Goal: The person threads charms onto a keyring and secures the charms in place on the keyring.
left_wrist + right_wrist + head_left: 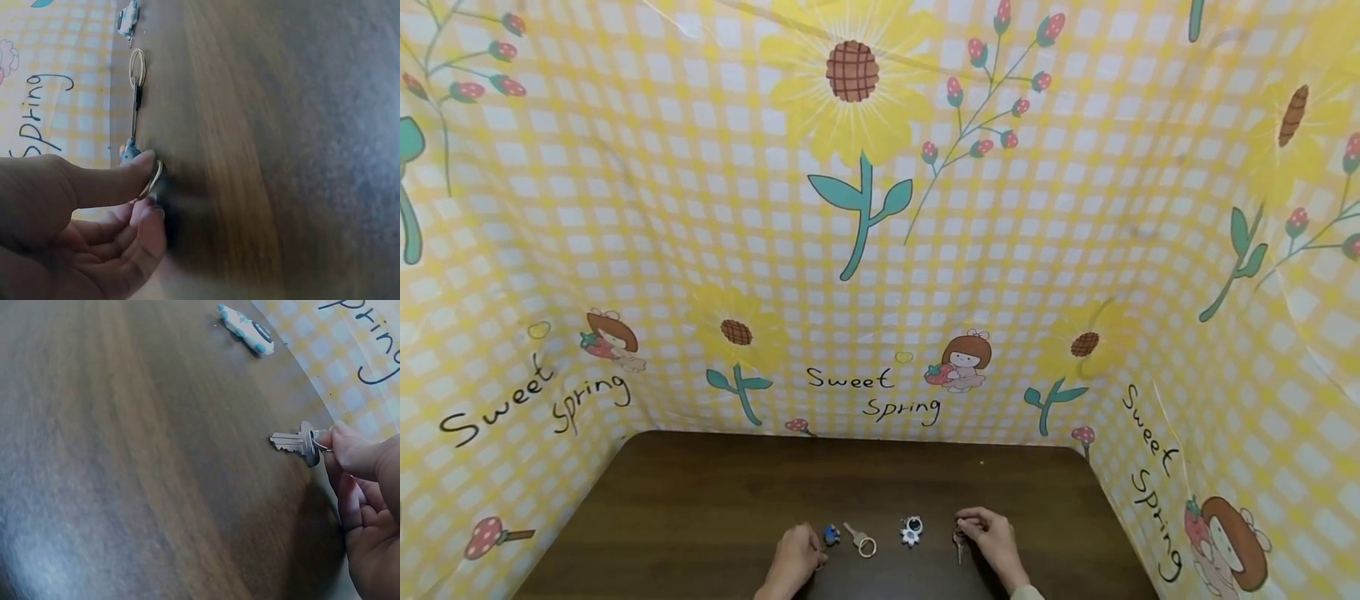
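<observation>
My left hand [795, 557] pinches a metal key ring [156, 178] between thumb and fingers, low over the dark table. Just beyond the fingertips is a small blue figure charm [831, 534]; whether it hangs from that ring I cannot tell. A brass-coloured key [854, 534] with its own split ring [867, 547] lies to the right of the charm. Further right is a white astronaut-like charm [912, 531], also seen in the right wrist view. My right hand [992, 537] pinches a thin ring [322, 446] from which silver-coloured keys [294, 442] hang.
The dark wood-grain table [715, 483] has rounded far corners. Yellow checked cloth [880, 317] with printed sunflowers and lettering rises behind it and on both sides. A tiny pale speck [981, 462] lies near the back edge.
</observation>
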`<action>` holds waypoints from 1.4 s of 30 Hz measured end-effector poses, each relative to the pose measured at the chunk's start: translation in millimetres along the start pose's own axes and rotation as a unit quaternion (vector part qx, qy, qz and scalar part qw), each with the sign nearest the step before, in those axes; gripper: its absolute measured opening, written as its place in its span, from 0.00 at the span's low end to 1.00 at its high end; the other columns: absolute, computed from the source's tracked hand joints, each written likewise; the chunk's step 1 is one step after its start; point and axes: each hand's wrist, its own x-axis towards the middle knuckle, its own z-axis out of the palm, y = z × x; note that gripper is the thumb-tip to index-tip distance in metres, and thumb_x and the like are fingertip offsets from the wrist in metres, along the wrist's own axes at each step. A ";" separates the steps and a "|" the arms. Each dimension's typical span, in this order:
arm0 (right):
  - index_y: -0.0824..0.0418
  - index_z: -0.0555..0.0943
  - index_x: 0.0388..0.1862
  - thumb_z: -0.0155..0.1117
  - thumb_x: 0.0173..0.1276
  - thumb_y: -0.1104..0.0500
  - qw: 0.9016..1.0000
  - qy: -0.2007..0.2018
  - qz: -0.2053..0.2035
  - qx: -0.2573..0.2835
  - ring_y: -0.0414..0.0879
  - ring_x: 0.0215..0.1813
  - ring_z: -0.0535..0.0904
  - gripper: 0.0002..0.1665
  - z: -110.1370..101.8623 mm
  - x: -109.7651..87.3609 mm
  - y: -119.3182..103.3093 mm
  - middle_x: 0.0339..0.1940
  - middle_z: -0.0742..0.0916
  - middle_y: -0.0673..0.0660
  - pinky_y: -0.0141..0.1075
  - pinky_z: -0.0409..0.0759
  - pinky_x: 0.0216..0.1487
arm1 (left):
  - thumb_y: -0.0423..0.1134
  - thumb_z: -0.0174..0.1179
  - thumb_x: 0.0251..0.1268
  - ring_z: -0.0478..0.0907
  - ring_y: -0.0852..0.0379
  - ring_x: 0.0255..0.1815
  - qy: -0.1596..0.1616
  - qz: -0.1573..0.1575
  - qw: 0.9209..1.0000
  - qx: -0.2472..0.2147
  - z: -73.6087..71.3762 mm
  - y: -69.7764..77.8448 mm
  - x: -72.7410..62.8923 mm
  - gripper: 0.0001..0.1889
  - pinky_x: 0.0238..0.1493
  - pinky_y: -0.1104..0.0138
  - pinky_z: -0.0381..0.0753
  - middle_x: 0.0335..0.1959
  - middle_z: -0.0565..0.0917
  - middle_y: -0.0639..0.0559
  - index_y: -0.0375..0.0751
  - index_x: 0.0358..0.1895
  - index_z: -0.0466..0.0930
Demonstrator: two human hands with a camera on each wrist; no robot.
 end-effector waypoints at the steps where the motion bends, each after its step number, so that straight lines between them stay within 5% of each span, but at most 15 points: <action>1: 0.68 0.90 0.39 0.77 0.66 0.67 1.000 -0.003 0.014 0.008 0.39 0.34 0.87 0.05 -0.4 0.0 -0.1 0.33 0.92 0.59 0.28 0.81 0.38 | 0.23 0.78 0.51 0.76 0.60 0.24 0.011 0.009 1.000 -0.010 -0.9 1.9 -2.1 0.18 0.28 0.62 0.79 0.23 0.79 0.56 0.43 0.24 0.75; 8: 0.76 0.88 0.42 0.73 0.71 0.68 0.994 -0.019 0.071 0.076 0.44 0.36 0.90 0.09 -1.8 -1.2 -0.9 0.37 0.92 0.66 0.30 0.85 0.40 | 0.26 0.77 0.55 0.73 0.63 0.22 0.063 0.047 0.996 -0.038 -11.5 9.2 -2.7 0.15 0.23 0.67 0.73 0.21 0.77 0.58 0.42 0.26 0.77; 14: 0.75 0.86 0.39 0.71 0.73 0.68 0.997 -0.004 0.063 0.053 0.39 0.35 0.84 0.07 -2.5 4.5 -1.7 0.36 0.90 0.64 0.29 0.81 0.39 | 0.22 0.76 0.49 0.70 0.65 0.21 0.123 0.111 0.985 -0.042 -15.1 7.7 10.6 0.14 0.20 0.65 0.71 0.20 0.76 0.60 0.43 0.24 0.80; 17: 0.73 0.86 0.39 0.71 0.74 0.67 0.998 0.000 0.062 0.026 0.39 0.37 0.81 0.07 -3.3 5.7 -0.6 0.37 0.90 0.62 0.29 0.79 0.39 | 0.22 0.76 0.49 0.71 0.66 0.22 0.128 0.125 0.983 -0.050 -20.2 12.4 14.1 0.14 0.22 0.67 0.73 0.21 0.77 0.60 0.43 0.24 0.82; 23: 0.73 0.86 0.37 0.72 0.72 0.68 0.999 0.006 0.038 0.004 0.39 0.35 0.81 0.07 -4.8 2.8 0.9 0.35 0.90 0.62 0.29 0.79 0.39 | 0.23 0.78 0.53 0.73 0.67 0.24 0.123 0.098 0.986 -0.056 -32.1 27.7 17.1 0.13 0.26 0.72 0.76 0.23 0.79 0.57 0.41 0.24 0.83; 31: 0.70 0.86 0.34 0.72 0.72 0.67 1.000 0.029 -0.005 -0.005 0.34 0.31 0.78 0.06 -3.7 -1.4 -7.4 0.30 0.88 0.57 0.28 0.77 0.35 | 0.27 0.77 0.59 0.73 0.67 0.26 0.133 0.105 0.983 -0.072 -49.0 43.3 16.5 0.10 0.28 0.71 0.77 0.26 0.78 0.58 0.42 0.26 0.85; 42: 0.65 0.85 0.33 0.70 0.72 0.69 0.996 0.042 -0.082 0.010 0.44 0.33 0.87 0.05 -7.9 8.9 -52.9 0.30 0.88 0.56 0.29 0.82 0.37 | 0.27 0.73 0.65 0.79 0.65 0.26 0.130 0.112 0.977 -0.123 -71.4 67.7 15.9 0.08 0.29 0.71 0.80 0.27 0.86 0.56 0.42 0.31 0.86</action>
